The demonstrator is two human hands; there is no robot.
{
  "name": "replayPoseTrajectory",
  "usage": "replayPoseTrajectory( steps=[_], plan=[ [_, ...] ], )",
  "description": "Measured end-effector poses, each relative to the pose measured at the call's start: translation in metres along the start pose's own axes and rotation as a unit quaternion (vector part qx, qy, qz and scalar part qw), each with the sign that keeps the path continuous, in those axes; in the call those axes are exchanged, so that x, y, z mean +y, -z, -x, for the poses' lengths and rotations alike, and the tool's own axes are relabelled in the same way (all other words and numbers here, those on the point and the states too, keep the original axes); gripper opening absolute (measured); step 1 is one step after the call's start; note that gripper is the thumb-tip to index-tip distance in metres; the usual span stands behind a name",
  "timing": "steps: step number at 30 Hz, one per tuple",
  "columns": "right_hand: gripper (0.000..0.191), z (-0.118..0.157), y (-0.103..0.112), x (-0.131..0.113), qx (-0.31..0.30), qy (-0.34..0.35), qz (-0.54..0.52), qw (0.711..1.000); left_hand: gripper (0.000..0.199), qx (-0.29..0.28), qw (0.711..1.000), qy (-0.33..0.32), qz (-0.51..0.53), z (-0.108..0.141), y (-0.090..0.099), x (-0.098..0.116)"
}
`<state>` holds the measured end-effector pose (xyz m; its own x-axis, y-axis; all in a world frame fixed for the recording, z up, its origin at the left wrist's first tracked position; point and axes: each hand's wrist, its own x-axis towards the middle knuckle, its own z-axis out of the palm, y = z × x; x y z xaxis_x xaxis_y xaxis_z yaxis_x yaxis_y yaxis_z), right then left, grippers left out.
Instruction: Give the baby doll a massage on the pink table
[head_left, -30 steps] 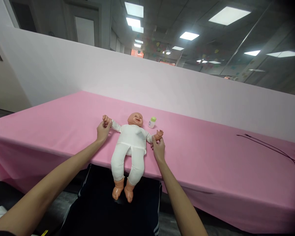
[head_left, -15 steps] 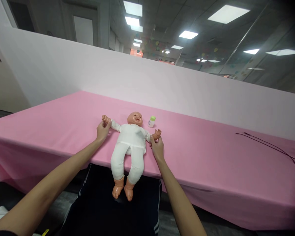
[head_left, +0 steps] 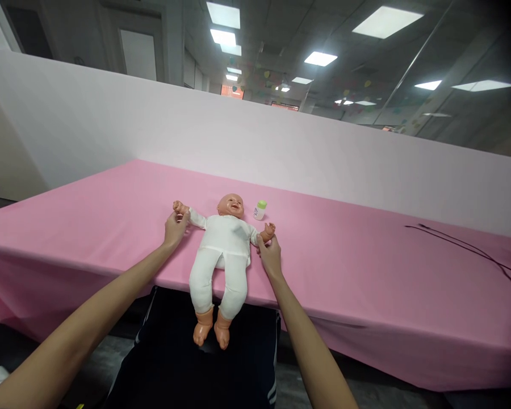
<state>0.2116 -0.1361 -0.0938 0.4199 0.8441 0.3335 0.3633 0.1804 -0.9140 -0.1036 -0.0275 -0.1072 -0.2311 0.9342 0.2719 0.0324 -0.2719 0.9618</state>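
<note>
A baby doll in a white top and trousers lies on its back on the pink-covered table, its bare feet hanging over the front edge above my lap. Its arms are spread out to both sides. My left hand is closed round the doll's arm on the left, near the wrist. On the other side my right hand grips the other forearm by the sleeve cuff, with the doll's fingers showing above. Beside the doll's head stands a small bottle with a green cap, touched by neither hand.
Thin black cables lie across the right part of the table. A white low wall with glass above it runs along the back. My dark-trousered legs are under the front edge.
The view has shifted slightly, so everything appears a little further left. Both hands keep their hold on the doll's arms, and the doll's pose looks the same.
</note>
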Motion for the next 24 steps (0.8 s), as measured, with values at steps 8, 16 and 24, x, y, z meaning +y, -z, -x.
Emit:
replayPoseTrajectory(
  steps=[8,16,24],
  plan=[
    [0.055,0.0018,0.0010,-0.0026,-0.017,0.020,-0.020,0.999,0.049,-0.019,1.000,-0.006,-0.024,0.0018,0.0002,0.0015],
    [0.048,0.0014,0.0014,-0.0008,-0.008,0.018,-0.002,1.000,0.049,-0.016,1.000,-0.009,-0.020,0.0008,-0.0001,-0.0010],
    [0.048,-0.0001,0.0006,0.0007,-0.011,0.017,-0.005,1.000,0.044,-0.017,1.000,-0.008,-0.021,0.0029,0.0000,0.0025]
  ],
)
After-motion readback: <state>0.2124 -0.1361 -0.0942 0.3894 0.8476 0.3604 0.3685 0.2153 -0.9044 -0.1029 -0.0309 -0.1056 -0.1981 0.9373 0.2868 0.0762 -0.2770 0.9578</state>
